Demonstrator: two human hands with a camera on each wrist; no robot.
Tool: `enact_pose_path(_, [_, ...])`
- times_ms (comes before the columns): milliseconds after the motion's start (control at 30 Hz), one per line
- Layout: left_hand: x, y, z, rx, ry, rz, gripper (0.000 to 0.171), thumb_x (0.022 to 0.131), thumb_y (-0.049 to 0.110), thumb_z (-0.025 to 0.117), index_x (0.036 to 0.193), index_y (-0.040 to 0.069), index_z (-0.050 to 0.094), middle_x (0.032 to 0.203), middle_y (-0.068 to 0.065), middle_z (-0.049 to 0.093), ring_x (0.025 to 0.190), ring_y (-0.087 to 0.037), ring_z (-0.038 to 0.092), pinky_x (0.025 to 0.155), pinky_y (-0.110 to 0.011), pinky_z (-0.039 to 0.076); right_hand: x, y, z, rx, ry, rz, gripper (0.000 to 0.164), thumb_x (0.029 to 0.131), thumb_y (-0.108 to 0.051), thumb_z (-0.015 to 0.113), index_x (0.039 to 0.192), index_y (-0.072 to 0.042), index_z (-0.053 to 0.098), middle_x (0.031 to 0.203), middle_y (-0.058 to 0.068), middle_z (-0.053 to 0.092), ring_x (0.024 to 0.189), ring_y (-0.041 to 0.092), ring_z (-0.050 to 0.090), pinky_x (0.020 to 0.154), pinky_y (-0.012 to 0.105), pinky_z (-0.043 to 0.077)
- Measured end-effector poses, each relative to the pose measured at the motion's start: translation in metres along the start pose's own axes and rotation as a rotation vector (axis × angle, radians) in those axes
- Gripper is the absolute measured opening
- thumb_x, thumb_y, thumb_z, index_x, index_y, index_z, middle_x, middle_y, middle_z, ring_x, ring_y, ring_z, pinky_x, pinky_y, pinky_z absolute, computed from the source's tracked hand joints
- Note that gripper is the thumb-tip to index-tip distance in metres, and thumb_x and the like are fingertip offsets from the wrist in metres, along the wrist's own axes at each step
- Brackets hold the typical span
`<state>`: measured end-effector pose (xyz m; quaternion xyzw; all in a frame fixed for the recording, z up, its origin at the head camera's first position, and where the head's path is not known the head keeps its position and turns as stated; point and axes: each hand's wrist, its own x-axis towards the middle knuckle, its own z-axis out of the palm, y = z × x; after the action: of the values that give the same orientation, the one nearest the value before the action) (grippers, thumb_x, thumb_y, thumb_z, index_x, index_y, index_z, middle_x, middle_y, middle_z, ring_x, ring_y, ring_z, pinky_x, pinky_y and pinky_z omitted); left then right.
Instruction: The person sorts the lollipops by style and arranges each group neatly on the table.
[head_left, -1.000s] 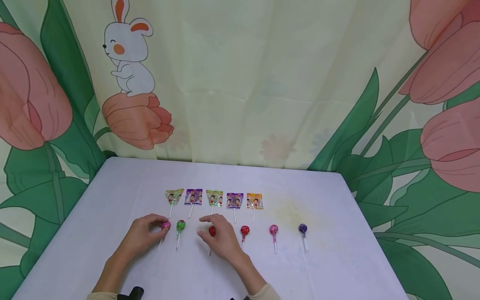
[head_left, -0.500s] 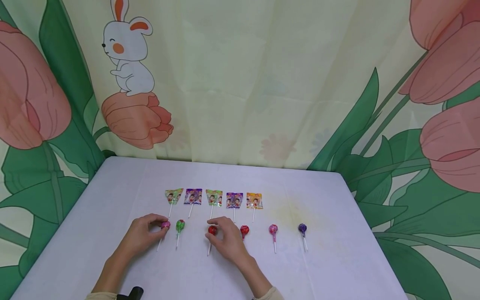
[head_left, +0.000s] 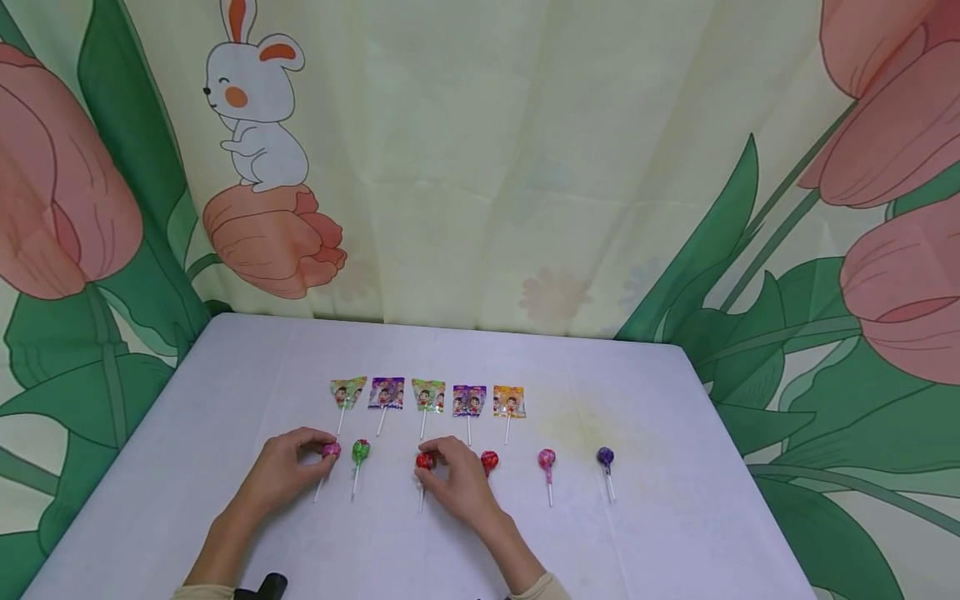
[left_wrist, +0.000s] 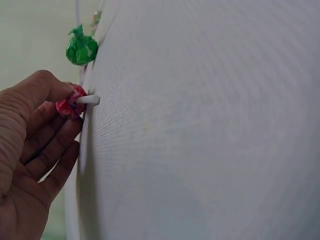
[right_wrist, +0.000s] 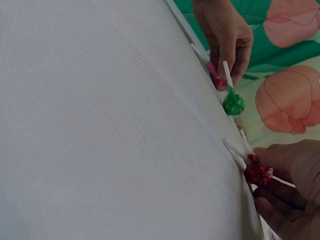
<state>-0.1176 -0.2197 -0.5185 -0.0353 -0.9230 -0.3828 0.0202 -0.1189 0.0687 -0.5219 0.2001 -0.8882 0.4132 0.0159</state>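
Observation:
My left hand (head_left: 281, 475) pinches the head of a pink lollipop (left_wrist: 73, 104) at the left end of the front row, its white stick pointing toward me. Farther right, my right hand (head_left: 459, 487) has thumb and fingers around the head of a red lollipop (right_wrist: 256, 172), whose stick lies toward the near side. Between the two hands a green lollipop (head_left: 361, 452) lies on the white table. A second red lollipop (head_left: 490, 462) is just beyond my right hand, its stick partly hidden by that hand.
To the right lie a pink lollipop (head_left: 547, 460) and a purple lollipop (head_left: 605, 457). A back row holds several flat-wrapped lollipops, among them a purple one (head_left: 386, 393) and an orange one (head_left: 509, 402). Behind the table (head_left: 637, 550) hangs a printed curtain (head_left: 480, 167).
My right hand has moved a little right and closed its fingers around the red lollipop's head, which shifted slightly. The left hand has stayed on the pink lollipop.

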Motion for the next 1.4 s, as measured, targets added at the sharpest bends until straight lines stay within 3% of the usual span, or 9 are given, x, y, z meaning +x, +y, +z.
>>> enact_pose_path(400, [0.000,0.000,0.001,-0.003,-0.003,0.004,0.026,0.085,0.010,0.081,0.109,0.005,0.075,0.099,-0.001,0.074,0.098,-0.023,0.068,0.095,-0.051,0.056,0.001,0.003,0.001,0.024,0.001,-0.013,0.025,0.090,-0.011,0.078,0.114,-0.009,0.072,0.100,0.002,0.068,0.083,0.012,0.059,0.073,0.021,0.051])
enact_pose_path(867, [-0.001,-0.002,0.004,0.002,0.012,0.023,0.025,0.083,0.010,0.082,0.107,0.006,0.076,0.096,0.001,0.073,0.094,-0.022,0.067,0.092,-0.051,0.057,0.002,-0.002,0.003,0.045,0.009,0.042,0.026,0.091,-0.012,0.077,0.116,-0.011,0.072,0.103,0.000,0.069,0.087,0.008,0.065,0.079,0.023,0.056])
enact_pose_path(1200, [0.000,-0.003,0.002,-0.010,-0.017,-0.007,0.025,0.085,0.012,0.080,0.110,0.006,0.075,0.099,-0.001,0.073,0.100,-0.024,0.067,0.096,-0.052,0.056,0.009,-0.007,0.014,0.136,0.022,-0.043,0.024,0.091,-0.007,0.075,0.115,-0.005,0.071,0.104,0.005,0.069,0.087,0.013,0.066,0.079,0.023,0.057])
enact_pose_path(1400, [0.001,-0.003,0.001,-0.013,-0.022,-0.018,0.026,0.086,0.012,0.081,0.111,0.006,0.075,0.100,-0.001,0.073,0.101,-0.025,0.067,0.097,-0.052,0.055,0.018,-0.016,0.023,0.156,0.003,-0.037,0.024,0.091,-0.008,0.075,0.114,-0.005,0.071,0.105,0.006,0.070,0.088,0.012,0.067,0.081,0.023,0.057])
